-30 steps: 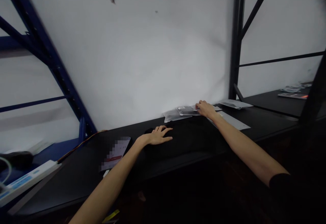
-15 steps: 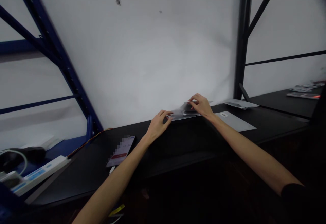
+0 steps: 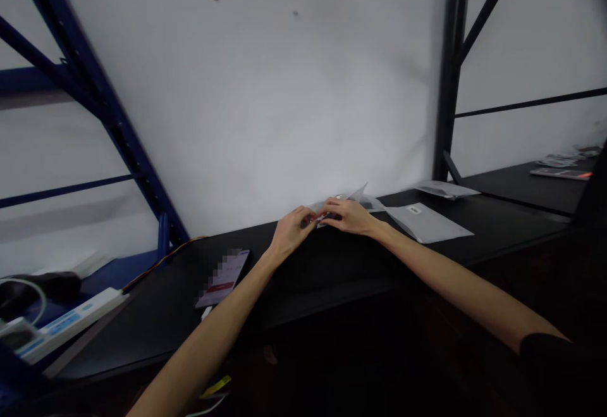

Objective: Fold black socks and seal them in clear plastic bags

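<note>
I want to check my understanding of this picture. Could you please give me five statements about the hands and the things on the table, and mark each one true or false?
1. The left hand and the right hand are close together at the translucent plastic bags. True.
2. A dark-edged phone with a lit screen lies on the long black table. True.
3. The right hand is holding the phone. False: it is at the bags, and the phone lies on the table.
4. A flat, pale grey bag with a small label lies to the right of both hands. True.
5. The labelled bag is left of the phone. False: it is right of it.
</note>
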A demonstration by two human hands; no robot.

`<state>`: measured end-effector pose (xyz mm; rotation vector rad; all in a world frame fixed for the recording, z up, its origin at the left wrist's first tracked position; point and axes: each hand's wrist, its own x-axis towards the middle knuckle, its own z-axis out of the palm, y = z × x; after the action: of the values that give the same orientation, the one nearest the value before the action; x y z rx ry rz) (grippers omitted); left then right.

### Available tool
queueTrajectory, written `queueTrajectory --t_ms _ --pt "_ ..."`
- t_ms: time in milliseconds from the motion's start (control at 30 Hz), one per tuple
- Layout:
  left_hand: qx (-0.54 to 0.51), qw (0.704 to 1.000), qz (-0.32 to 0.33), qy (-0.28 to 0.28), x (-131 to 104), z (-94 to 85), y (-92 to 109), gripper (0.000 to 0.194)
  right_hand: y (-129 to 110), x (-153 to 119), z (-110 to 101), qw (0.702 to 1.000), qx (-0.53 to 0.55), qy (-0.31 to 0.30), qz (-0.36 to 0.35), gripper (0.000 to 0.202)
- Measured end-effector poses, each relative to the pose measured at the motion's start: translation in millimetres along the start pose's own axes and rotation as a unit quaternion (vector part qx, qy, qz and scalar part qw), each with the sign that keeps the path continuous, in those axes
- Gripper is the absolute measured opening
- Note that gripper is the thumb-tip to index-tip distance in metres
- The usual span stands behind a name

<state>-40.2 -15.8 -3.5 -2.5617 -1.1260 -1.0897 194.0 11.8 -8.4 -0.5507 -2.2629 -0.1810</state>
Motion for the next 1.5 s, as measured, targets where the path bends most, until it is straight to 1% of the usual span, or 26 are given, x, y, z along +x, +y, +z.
queueTrajectory --t_ms 100,233,400,533,733,833,933,1033,1167,1233,1300,1367,1400,1467,1500 --pt "0.022 1.0 0.005 -0.007 -1 -1.0 2 0.008 -1 0 3 1.0 -0.022 0.012 0.005 0.021" --pt "0.058 0.998 0.012 -0.005 0 -5.4 6 0.012 -4 1 4 0.998 -0.058 0.026 0.008 0.025" --pt "0.106 0.994 0.003 0.023 5 -11.2 10 0.017 0 2 -5 0.992 -0.099 0.063 0.039 0.026" --pt "0.104 0.994 -0.001 0.046 6 -13.1 10 0.02 11 2 -15 0.985 -0.13 0.08 0.083 0.026" --pt "0.104 0.992 -0.014 0.077 7 -16.4 9 0.021 35 -4 -33 0.966 -0.167 0.124 0.152 0.023" --pt "0.103 0.991 -0.018 0.084 7 -17.0 8 0.019 46 -10 -43 0.957 -0.172 0.141 0.185 0.025" --pt "0.1 0.991 -0.017 0.084 8 -17.0 9 0.018 54 -14 -49 0.952 -0.17 0.142 0.212 0.025" --pt "0.099 0.991 -0.022 0.086 9 -17.4 9 0.017 60 -16 -52 0.953 -0.144 0.143 0.225 0.023" --pt "0.078 0.991 -0.036 0.099 10 -16.5 7 0.014 68 -18 -54 0.955 -0.079 0.146 0.247 0.019" --pt "0.056 0.992 -0.048 0.1 10 -15.1 4 0.014 70 -20 -53 0.956 -0.034 0.148 0.252 0.018" --pt "0.021 0.994 -0.052 0.092 9 -13.7 0 0.013 71 -22 -51 0.958 0.041 0.141 0.245 0.019" --pt "-0.02 0.995 -0.039 0.089 8 -13.1 -2 0.012 70 -23 -48 0.957 0.131 0.118 0.231 0.024" --pt "-0.038 0.995 -0.028 0.091 7 -13.3 -1 0.016 68 -22 -46 0.953 0.172 0.105 0.226 0.026" --pt "-0.059 0.994 0.0 0.092 6 -14.0 2 0.023 63 -21 -42 0.946 0.227 0.087 0.216 0.028" --pt "-0.061 0.994 0.013 0.086 5 -14.4 4 0.024 59 -19 -40 0.944 0.243 0.083 0.209 0.028"
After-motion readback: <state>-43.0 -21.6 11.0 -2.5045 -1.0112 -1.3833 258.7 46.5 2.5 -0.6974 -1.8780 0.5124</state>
